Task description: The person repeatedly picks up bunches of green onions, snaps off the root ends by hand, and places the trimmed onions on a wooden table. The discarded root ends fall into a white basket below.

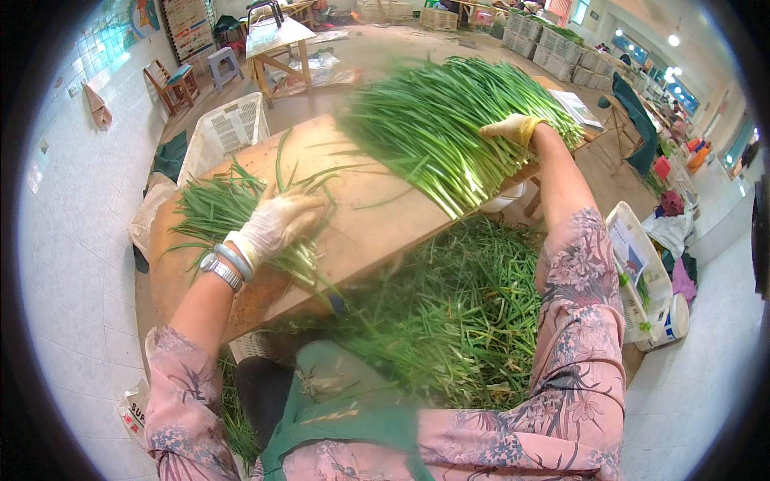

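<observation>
A wide pile of garlic chives (445, 126) lies on the right part of the wooden table (373, 222), its pale stem ends towards me. My right hand (511, 128), in a pale glove with a yellow cuff, rests on those stems; whether its fingers hold any is not clear. At the left, my left hand (280, 219), in a whitish glove and with a watch (221, 270) on the wrist, lies over a smaller bunch of chives (216, 201). Its fingers are spread and partly blurred. Loose blades lie between the two piles.
Loose chive leaves (481, 300) heap below the table's near edge. A white plastic crate (225, 129) stands beyond the left end. At the right are another crate (640, 270) and a white bucket (677, 315). A booklet (575, 109) lies at the table's far right end.
</observation>
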A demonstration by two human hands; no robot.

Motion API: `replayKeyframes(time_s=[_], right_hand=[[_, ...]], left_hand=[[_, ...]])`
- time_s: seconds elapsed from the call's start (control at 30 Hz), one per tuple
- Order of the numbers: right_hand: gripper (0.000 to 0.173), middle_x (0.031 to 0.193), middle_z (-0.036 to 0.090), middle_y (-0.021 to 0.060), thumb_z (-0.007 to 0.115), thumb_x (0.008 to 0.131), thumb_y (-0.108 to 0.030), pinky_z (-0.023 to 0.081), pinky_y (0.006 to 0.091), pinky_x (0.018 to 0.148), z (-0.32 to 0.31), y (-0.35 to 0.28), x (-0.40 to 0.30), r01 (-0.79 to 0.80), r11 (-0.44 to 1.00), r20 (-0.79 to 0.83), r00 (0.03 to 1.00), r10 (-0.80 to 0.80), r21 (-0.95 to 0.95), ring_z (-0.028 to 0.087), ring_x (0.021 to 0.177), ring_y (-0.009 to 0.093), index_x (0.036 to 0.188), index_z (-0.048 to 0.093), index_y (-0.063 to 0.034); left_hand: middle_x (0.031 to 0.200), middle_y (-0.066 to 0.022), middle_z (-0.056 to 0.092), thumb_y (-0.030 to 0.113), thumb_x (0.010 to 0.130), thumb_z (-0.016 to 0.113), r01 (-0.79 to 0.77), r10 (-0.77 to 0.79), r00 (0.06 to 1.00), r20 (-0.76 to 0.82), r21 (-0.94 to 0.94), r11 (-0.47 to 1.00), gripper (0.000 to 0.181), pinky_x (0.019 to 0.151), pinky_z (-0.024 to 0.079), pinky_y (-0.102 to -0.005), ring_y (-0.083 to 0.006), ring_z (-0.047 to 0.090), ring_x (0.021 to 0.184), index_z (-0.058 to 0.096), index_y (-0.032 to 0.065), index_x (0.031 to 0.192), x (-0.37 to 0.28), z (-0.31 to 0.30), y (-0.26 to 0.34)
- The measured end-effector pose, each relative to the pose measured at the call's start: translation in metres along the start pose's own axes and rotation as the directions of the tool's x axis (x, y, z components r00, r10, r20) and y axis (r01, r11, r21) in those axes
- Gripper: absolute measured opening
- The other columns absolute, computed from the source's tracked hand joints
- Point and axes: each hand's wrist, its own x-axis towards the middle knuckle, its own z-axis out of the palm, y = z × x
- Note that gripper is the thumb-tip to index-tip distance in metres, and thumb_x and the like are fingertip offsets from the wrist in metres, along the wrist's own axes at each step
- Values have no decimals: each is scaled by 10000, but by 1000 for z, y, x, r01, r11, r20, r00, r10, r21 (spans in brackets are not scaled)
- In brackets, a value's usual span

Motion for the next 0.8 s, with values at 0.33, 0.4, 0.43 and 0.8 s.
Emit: replayKeyframes(time_s=[0.33, 0.4, 0.43, 0.8], right_hand=[[558, 1401, 511, 226, 519, 974, -472, 445, 489, 1016, 65, -6, -5, 123, 745, -496, 675, -547, -655, 540, 1219, 411, 1470, 427, -234], [498, 1394, 528, 217, 447, 1007, -437, 442, 484, 1032, 69, 4, 18, 21, 827, -511, 777, -368, -562, 550, 1221, 409, 1482, 423, -289], [484, 1401, 526, 218, 426, 1016, -423, 443, 485, 1035, 64, -3, 16, -38, 880, -482, 847, -223, -474, 553, 1224, 410, 1483, 425, -299], [507, 1180, 662, 193, 602, 934, -360, 540, 434, 906, 75, -65, -24, -134, 698, -567, 698, -438, -703, 655, 1067, 352, 1369, 521, -114]], left_hand=[[701, -90, 669, 286, 1004, 512, 137, -139, 979, -151, -24, 990, 410, 971, 436, -459, -305, 625, 791, 726, 87, 717, -44, 27, -18], [640, -96, 646, 277, 994, 536, 142, -148, 980, -134, -56, 988, 434, 868, 466, -453, -326, 597, 740, 704, 80, 645, -52, 28, -19], [654, -96, 639, 277, 986, 553, 169, -175, 978, -116, -57, 984, 408, 852, 472, -438, -335, 592, 744, 682, 77, 655, -58, 23, -12], [852, -64, 705, 221, 916, 662, 85, -156, 967, -201, -321, 943, 143, 1079, 368, -481, -256, 673, 844, 711, 95, 964, -94, 15, 6]])
